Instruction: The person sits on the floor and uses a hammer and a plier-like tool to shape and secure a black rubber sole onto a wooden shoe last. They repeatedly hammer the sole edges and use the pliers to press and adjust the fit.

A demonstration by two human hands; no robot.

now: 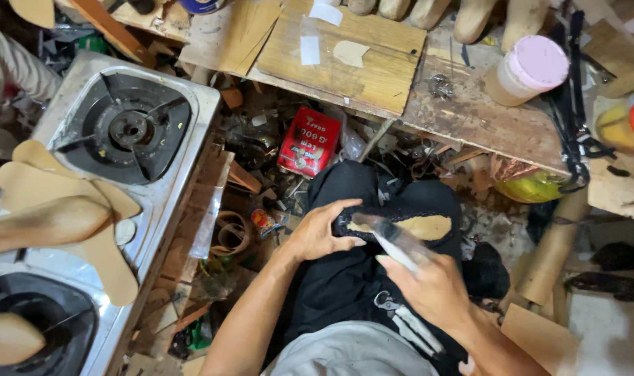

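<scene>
A black shoe piece with a tan insole lies across my lap over black trousers. My left hand grips its left end, thumb on top. My right hand holds a thin pale tool, blurred by motion, whose tip rests over the shoe piece near the insole. A small metal tool lies on my lap just below the right hand.
A steel two-burner gas stove stands at the left with tan insoles and wooden shoe lasts on it. A worn wooden bench ahead carries a board, a pink-lidded jar and a yellow bottle. A red tin and scraps litter the floor.
</scene>
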